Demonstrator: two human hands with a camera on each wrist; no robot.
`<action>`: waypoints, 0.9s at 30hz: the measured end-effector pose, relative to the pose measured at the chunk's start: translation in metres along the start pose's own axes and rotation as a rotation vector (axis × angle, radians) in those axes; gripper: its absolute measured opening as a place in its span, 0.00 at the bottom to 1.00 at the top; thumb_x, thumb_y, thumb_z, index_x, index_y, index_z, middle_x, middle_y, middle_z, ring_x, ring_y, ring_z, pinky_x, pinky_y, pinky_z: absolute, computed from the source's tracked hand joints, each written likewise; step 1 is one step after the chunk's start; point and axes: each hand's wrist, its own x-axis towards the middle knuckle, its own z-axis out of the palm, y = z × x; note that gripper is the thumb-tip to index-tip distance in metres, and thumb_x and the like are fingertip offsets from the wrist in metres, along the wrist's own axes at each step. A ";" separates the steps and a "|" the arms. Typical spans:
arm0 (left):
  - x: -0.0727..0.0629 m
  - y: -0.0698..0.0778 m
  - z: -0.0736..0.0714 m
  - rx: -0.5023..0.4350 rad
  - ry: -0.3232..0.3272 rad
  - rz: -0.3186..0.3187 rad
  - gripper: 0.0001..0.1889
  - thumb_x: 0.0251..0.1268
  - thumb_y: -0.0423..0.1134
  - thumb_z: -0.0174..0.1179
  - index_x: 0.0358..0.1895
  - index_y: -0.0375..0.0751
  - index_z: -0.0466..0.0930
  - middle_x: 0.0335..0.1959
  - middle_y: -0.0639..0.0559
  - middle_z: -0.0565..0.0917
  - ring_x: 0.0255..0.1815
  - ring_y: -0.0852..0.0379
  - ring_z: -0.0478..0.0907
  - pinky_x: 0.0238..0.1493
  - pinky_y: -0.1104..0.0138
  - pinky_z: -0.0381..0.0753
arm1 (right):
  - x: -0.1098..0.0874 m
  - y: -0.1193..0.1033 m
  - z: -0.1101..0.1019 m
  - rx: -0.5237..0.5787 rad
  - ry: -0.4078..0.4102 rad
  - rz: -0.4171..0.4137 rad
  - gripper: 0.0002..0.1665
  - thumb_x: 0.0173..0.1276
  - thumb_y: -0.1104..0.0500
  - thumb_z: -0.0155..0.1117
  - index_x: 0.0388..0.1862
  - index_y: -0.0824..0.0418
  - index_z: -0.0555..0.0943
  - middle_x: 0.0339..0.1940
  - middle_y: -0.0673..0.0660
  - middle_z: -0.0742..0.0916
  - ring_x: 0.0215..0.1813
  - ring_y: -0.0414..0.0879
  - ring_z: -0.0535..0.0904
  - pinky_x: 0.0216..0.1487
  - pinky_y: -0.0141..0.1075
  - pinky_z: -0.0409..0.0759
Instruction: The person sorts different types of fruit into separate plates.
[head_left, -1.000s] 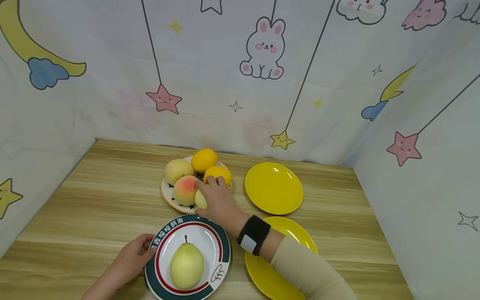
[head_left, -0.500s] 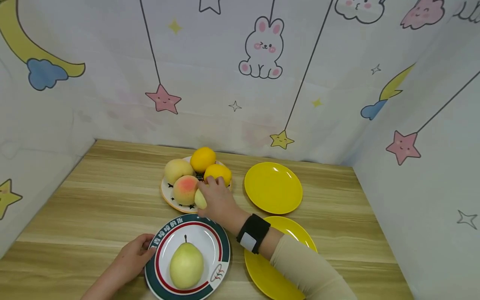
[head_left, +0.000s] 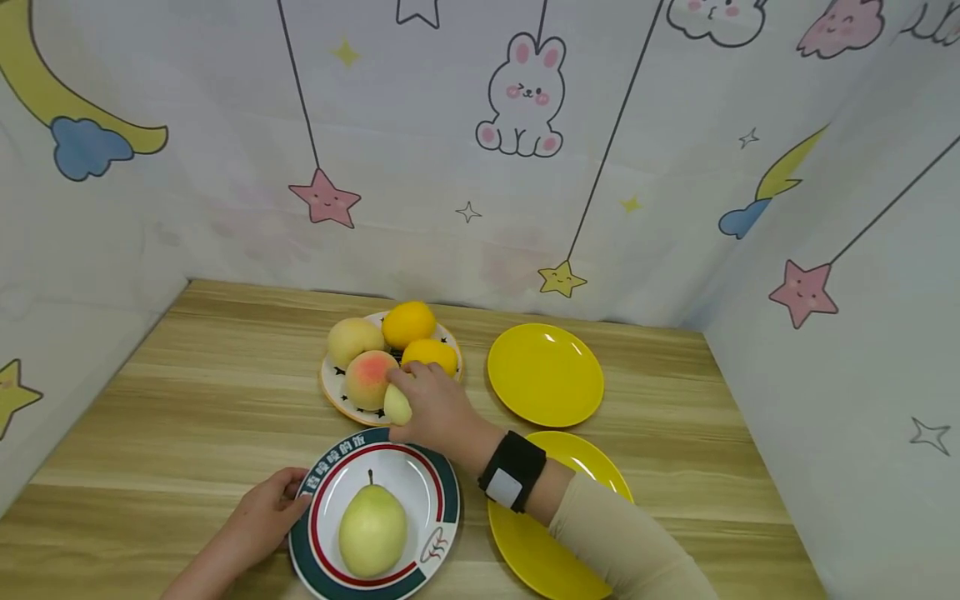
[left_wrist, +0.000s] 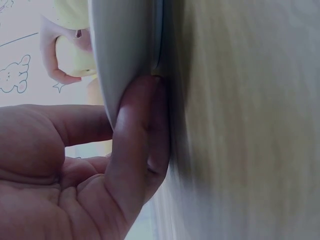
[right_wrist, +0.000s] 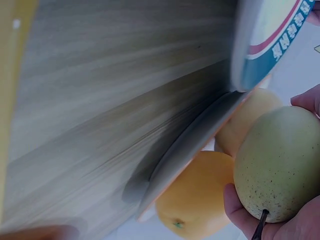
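Right hand (head_left: 431,410): fingers curled round pear (right_wrist: 277,165). Left hand (head_left: 264,512): fingers pinch green-rimmed plate (head_left: 424,492), well inside left edge of tabletop (head_left: 157,417).

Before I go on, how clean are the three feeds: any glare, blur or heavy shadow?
Head: evenly lit, mostly sharp, a small glare spot on the far yellow plate. Left wrist: table blurred, wall pale and washed out. Right wrist: dim, with dark shadow beside the fruit plate, yet the held pear shows its speckles.
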 end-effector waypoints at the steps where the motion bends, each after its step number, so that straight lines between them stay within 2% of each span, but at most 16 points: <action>1: 0.000 0.000 0.000 -0.001 0.000 -0.001 0.22 0.76 0.34 0.56 0.64 0.19 0.69 0.47 0.37 0.83 0.46 0.49 0.82 0.53 0.50 0.84 | -0.001 -0.001 -0.001 0.009 -0.003 -0.007 0.44 0.58 0.45 0.79 0.72 0.48 0.73 0.65 0.54 0.81 0.61 0.50 0.77 0.63 0.38 0.81; 13: 0.001 -0.002 0.000 -0.011 -0.011 0.002 0.22 0.76 0.33 0.55 0.64 0.20 0.70 0.46 0.40 0.84 0.47 0.48 0.83 0.54 0.49 0.84 | -0.011 -0.008 -0.001 0.050 -0.037 -0.027 0.43 0.56 0.44 0.79 0.71 0.47 0.74 0.67 0.52 0.80 0.61 0.49 0.75 0.58 0.35 0.80; 22: 0.000 0.000 -0.001 -0.012 -0.013 -0.010 0.22 0.76 0.34 0.55 0.64 0.20 0.70 0.47 0.39 0.83 0.47 0.47 0.83 0.54 0.49 0.84 | -0.018 -0.010 -0.003 0.045 -0.032 -0.065 0.42 0.57 0.44 0.78 0.70 0.49 0.75 0.66 0.53 0.81 0.60 0.49 0.75 0.60 0.34 0.80; 27: 0.000 0.001 -0.002 -0.010 -0.022 -0.020 0.23 0.76 0.34 0.56 0.65 0.20 0.69 0.48 0.38 0.83 0.48 0.47 0.83 0.56 0.48 0.84 | -0.023 -0.009 -0.002 0.060 -0.055 -0.072 0.42 0.57 0.44 0.78 0.71 0.49 0.75 0.66 0.52 0.81 0.62 0.48 0.74 0.62 0.35 0.79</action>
